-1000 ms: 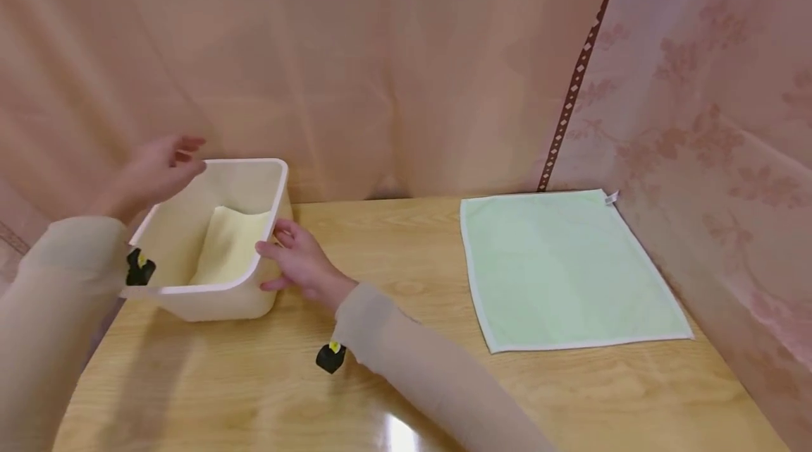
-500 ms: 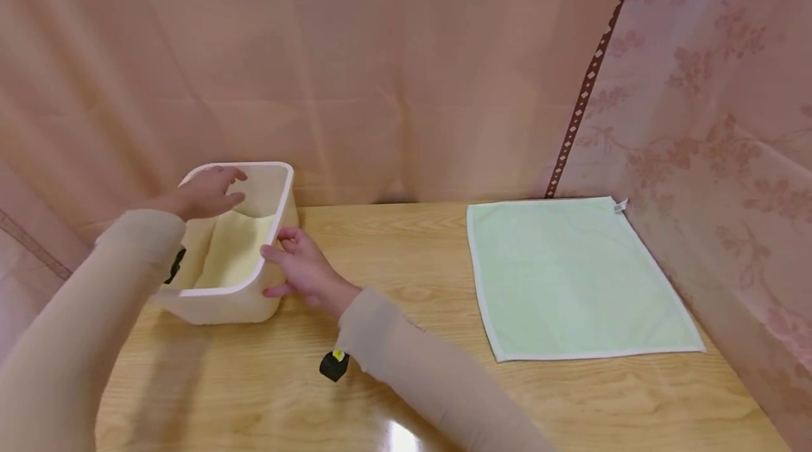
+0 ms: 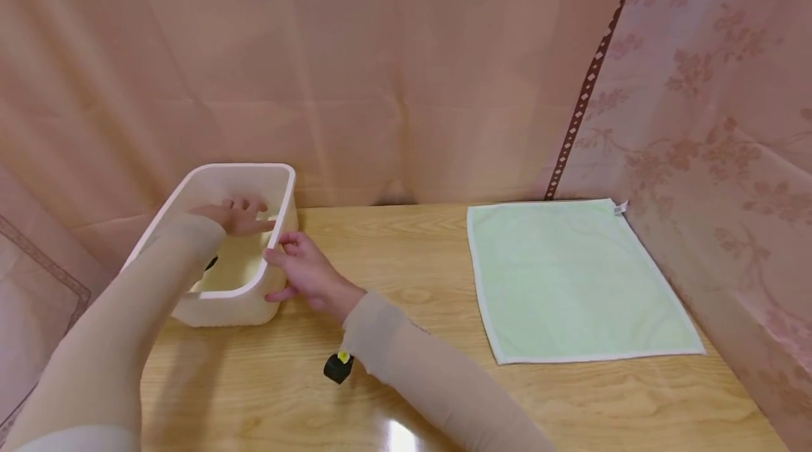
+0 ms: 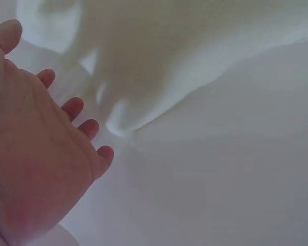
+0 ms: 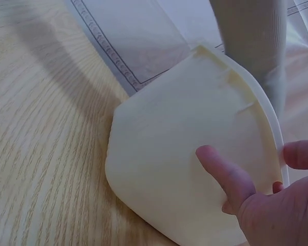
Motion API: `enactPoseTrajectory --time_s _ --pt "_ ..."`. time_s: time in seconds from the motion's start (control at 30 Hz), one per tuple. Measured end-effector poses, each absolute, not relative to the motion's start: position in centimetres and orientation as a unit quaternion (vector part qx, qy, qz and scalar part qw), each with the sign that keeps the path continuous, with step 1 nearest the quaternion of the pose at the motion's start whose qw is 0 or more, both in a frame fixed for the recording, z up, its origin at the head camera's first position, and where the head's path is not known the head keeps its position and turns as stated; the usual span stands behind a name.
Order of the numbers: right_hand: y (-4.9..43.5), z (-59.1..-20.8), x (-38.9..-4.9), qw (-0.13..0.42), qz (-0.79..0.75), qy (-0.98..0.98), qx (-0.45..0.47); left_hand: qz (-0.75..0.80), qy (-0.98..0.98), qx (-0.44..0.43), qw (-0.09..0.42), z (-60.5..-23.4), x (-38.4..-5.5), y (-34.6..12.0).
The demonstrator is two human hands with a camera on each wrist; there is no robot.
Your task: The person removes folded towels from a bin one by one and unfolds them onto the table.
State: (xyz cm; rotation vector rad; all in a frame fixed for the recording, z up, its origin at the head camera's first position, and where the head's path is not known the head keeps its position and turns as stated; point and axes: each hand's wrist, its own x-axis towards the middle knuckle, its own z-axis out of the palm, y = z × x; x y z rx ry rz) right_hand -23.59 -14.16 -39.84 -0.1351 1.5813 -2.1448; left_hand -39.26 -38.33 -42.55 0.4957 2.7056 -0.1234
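Observation:
A cream plastic bin (image 3: 228,307) stands at the left of the wooden table. Inside it lies a pale yellow cloth (image 3: 244,265), partly hidden by my left arm. My left hand (image 3: 241,216) reaches down into the bin, fingers loosely bent and holding nothing. In the left wrist view that hand (image 4: 41,154) hovers beside the edge of the cloth (image 4: 143,66); whether it touches is unclear. My right hand (image 3: 307,269) holds the bin's right rim. The right wrist view has one finger of this hand (image 5: 282,210) lying along the bin's outer wall (image 5: 179,138).
A light green cloth with a white border (image 3: 583,283) lies spread flat on the right of the table (image 3: 393,325). Pinkish curtains (image 3: 342,71) hang behind and at the sides. A black camera (image 3: 339,367) sits under my right wrist.
My left hand has moved from above the bin's far left rim, rightward and down into the bin. The right hand keeps its place at the rim. The green cloth lies as before.

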Motion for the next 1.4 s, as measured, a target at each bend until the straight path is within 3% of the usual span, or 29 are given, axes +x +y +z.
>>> enactPoseTrajectory --time_s 0.07,0.17,0.67,1.03,1.2,1.4 --pt "-14.2 -39.8 -23.5 0.233 -0.784 0.574 -0.046 0.057 0.973 0.122 0.187 -43.0 -39.0 -37.8" --pt "-14.3 -39.7 -23.5 0.233 -0.787 0.569 -0.042 0.074 0.969 0.122 0.201 -43.5 -39.1 -37.9" --pt "-14.5 -39.5 -22.7 0.244 -0.815 0.525 -0.028 0.022 0.97 0.1 0.218 -43.3 -38.2 -37.0" --pt "-13.1 -39.7 -25.0 0.351 -0.816 0.453 -0.077 0.082 0.965 0.085 0.234 -43.9 -39.9 -38.2" --pt "-12.9 -39.8 -25.5 0.363 -0.816 0.442 -0.081 0.073 0.958 0.065 0.271 -43.6 -40.0 -38.3" --pt "-13.0 -40.2 -25.5 0.363 -0.824 0.429 -0.08 0.093 0.957 0.114 0.251 -43.6 -40.0 -38.8"
